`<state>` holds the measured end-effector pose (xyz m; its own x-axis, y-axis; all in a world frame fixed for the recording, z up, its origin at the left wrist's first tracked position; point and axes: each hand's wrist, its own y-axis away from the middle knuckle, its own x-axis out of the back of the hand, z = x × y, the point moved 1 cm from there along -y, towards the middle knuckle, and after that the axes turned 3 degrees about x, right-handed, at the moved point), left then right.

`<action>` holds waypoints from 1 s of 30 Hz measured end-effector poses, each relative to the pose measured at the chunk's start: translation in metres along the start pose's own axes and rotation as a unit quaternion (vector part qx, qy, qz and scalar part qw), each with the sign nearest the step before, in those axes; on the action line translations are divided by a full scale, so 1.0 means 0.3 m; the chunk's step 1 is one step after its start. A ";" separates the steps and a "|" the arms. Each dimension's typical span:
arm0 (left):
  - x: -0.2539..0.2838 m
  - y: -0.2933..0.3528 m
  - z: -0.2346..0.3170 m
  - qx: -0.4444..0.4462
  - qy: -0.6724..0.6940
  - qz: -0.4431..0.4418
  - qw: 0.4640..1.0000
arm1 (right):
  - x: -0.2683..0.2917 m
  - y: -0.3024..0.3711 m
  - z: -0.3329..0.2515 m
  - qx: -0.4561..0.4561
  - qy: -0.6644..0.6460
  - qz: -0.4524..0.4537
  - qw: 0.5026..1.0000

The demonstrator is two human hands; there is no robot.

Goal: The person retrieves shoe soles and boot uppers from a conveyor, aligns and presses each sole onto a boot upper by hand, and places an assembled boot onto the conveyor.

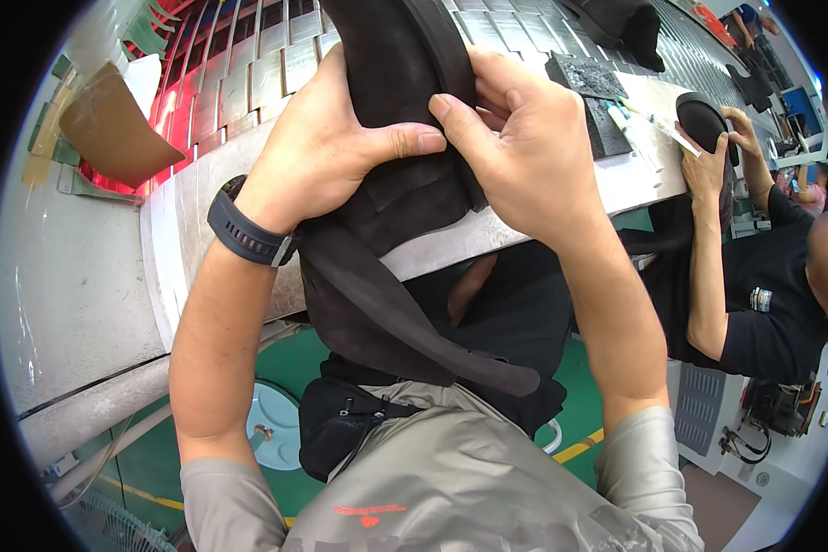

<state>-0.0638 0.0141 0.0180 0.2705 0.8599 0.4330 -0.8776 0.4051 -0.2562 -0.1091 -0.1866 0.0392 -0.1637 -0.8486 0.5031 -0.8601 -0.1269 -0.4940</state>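
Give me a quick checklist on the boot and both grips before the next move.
1. Left grip on the boot: ok, thumb laid across it.
2. Right grip on the boot: ok, thumb tip close to the left one.
3. Boot wholly over the bench: not ok, part hangs past the near edge.
4. Boot fully in view: not ok, the picture's top edge cuts it off.
5. Co-worker apart from the boot: ok, off to the right.
6. Boot's underside sound: cannot tell, hidden.
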 end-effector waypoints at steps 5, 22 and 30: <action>0.001 0.002 0.008 -0.021 -0.001 0.014 1.000 | -0.004 0.004 -0.017 0.029 0.092 0.005 0.995; -0.002 0.014 0.019 -0.014 -0.045 0.020 0.999 | 0.120 -0.191 0.005 0.023 0.049 -0.121 0.991; 0.009 0.023 0.022 0.034 -0.065 0.003 0.997 | 0.051 -0.254 0.073 0.090 -0.029 -0.167 0.981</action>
<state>-0.0717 0.0172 0.0232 0.2156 0.8124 0.5418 -0.9053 0.3743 -0.2009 -0.0356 -0.2013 0.0690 0.1464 -0.7713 0.6194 -0.7610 -0.4878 -0.4276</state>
